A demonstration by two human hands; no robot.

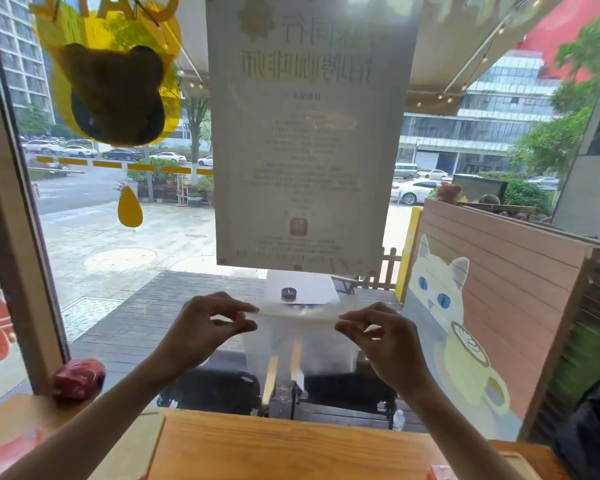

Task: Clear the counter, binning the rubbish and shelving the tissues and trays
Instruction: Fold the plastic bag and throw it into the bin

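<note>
I hold a clear plastic bag up in front of the window, stretched between both hands. My left hand pinches its top edge on the left, and my right hand pinches the top edge on the right. The bag hangs above the wooden counter and looks empty, though blur hides detail. A wooden tray lies at the counter's left end under my left forearm, with something red on it. Part of a second tray shows at the lower right, beside a pink packet.
A crumpled red object sits by the window frame at the left. The glass pane with a large poster stands right behind the counter. A dark bag fills the right edge.
</note>
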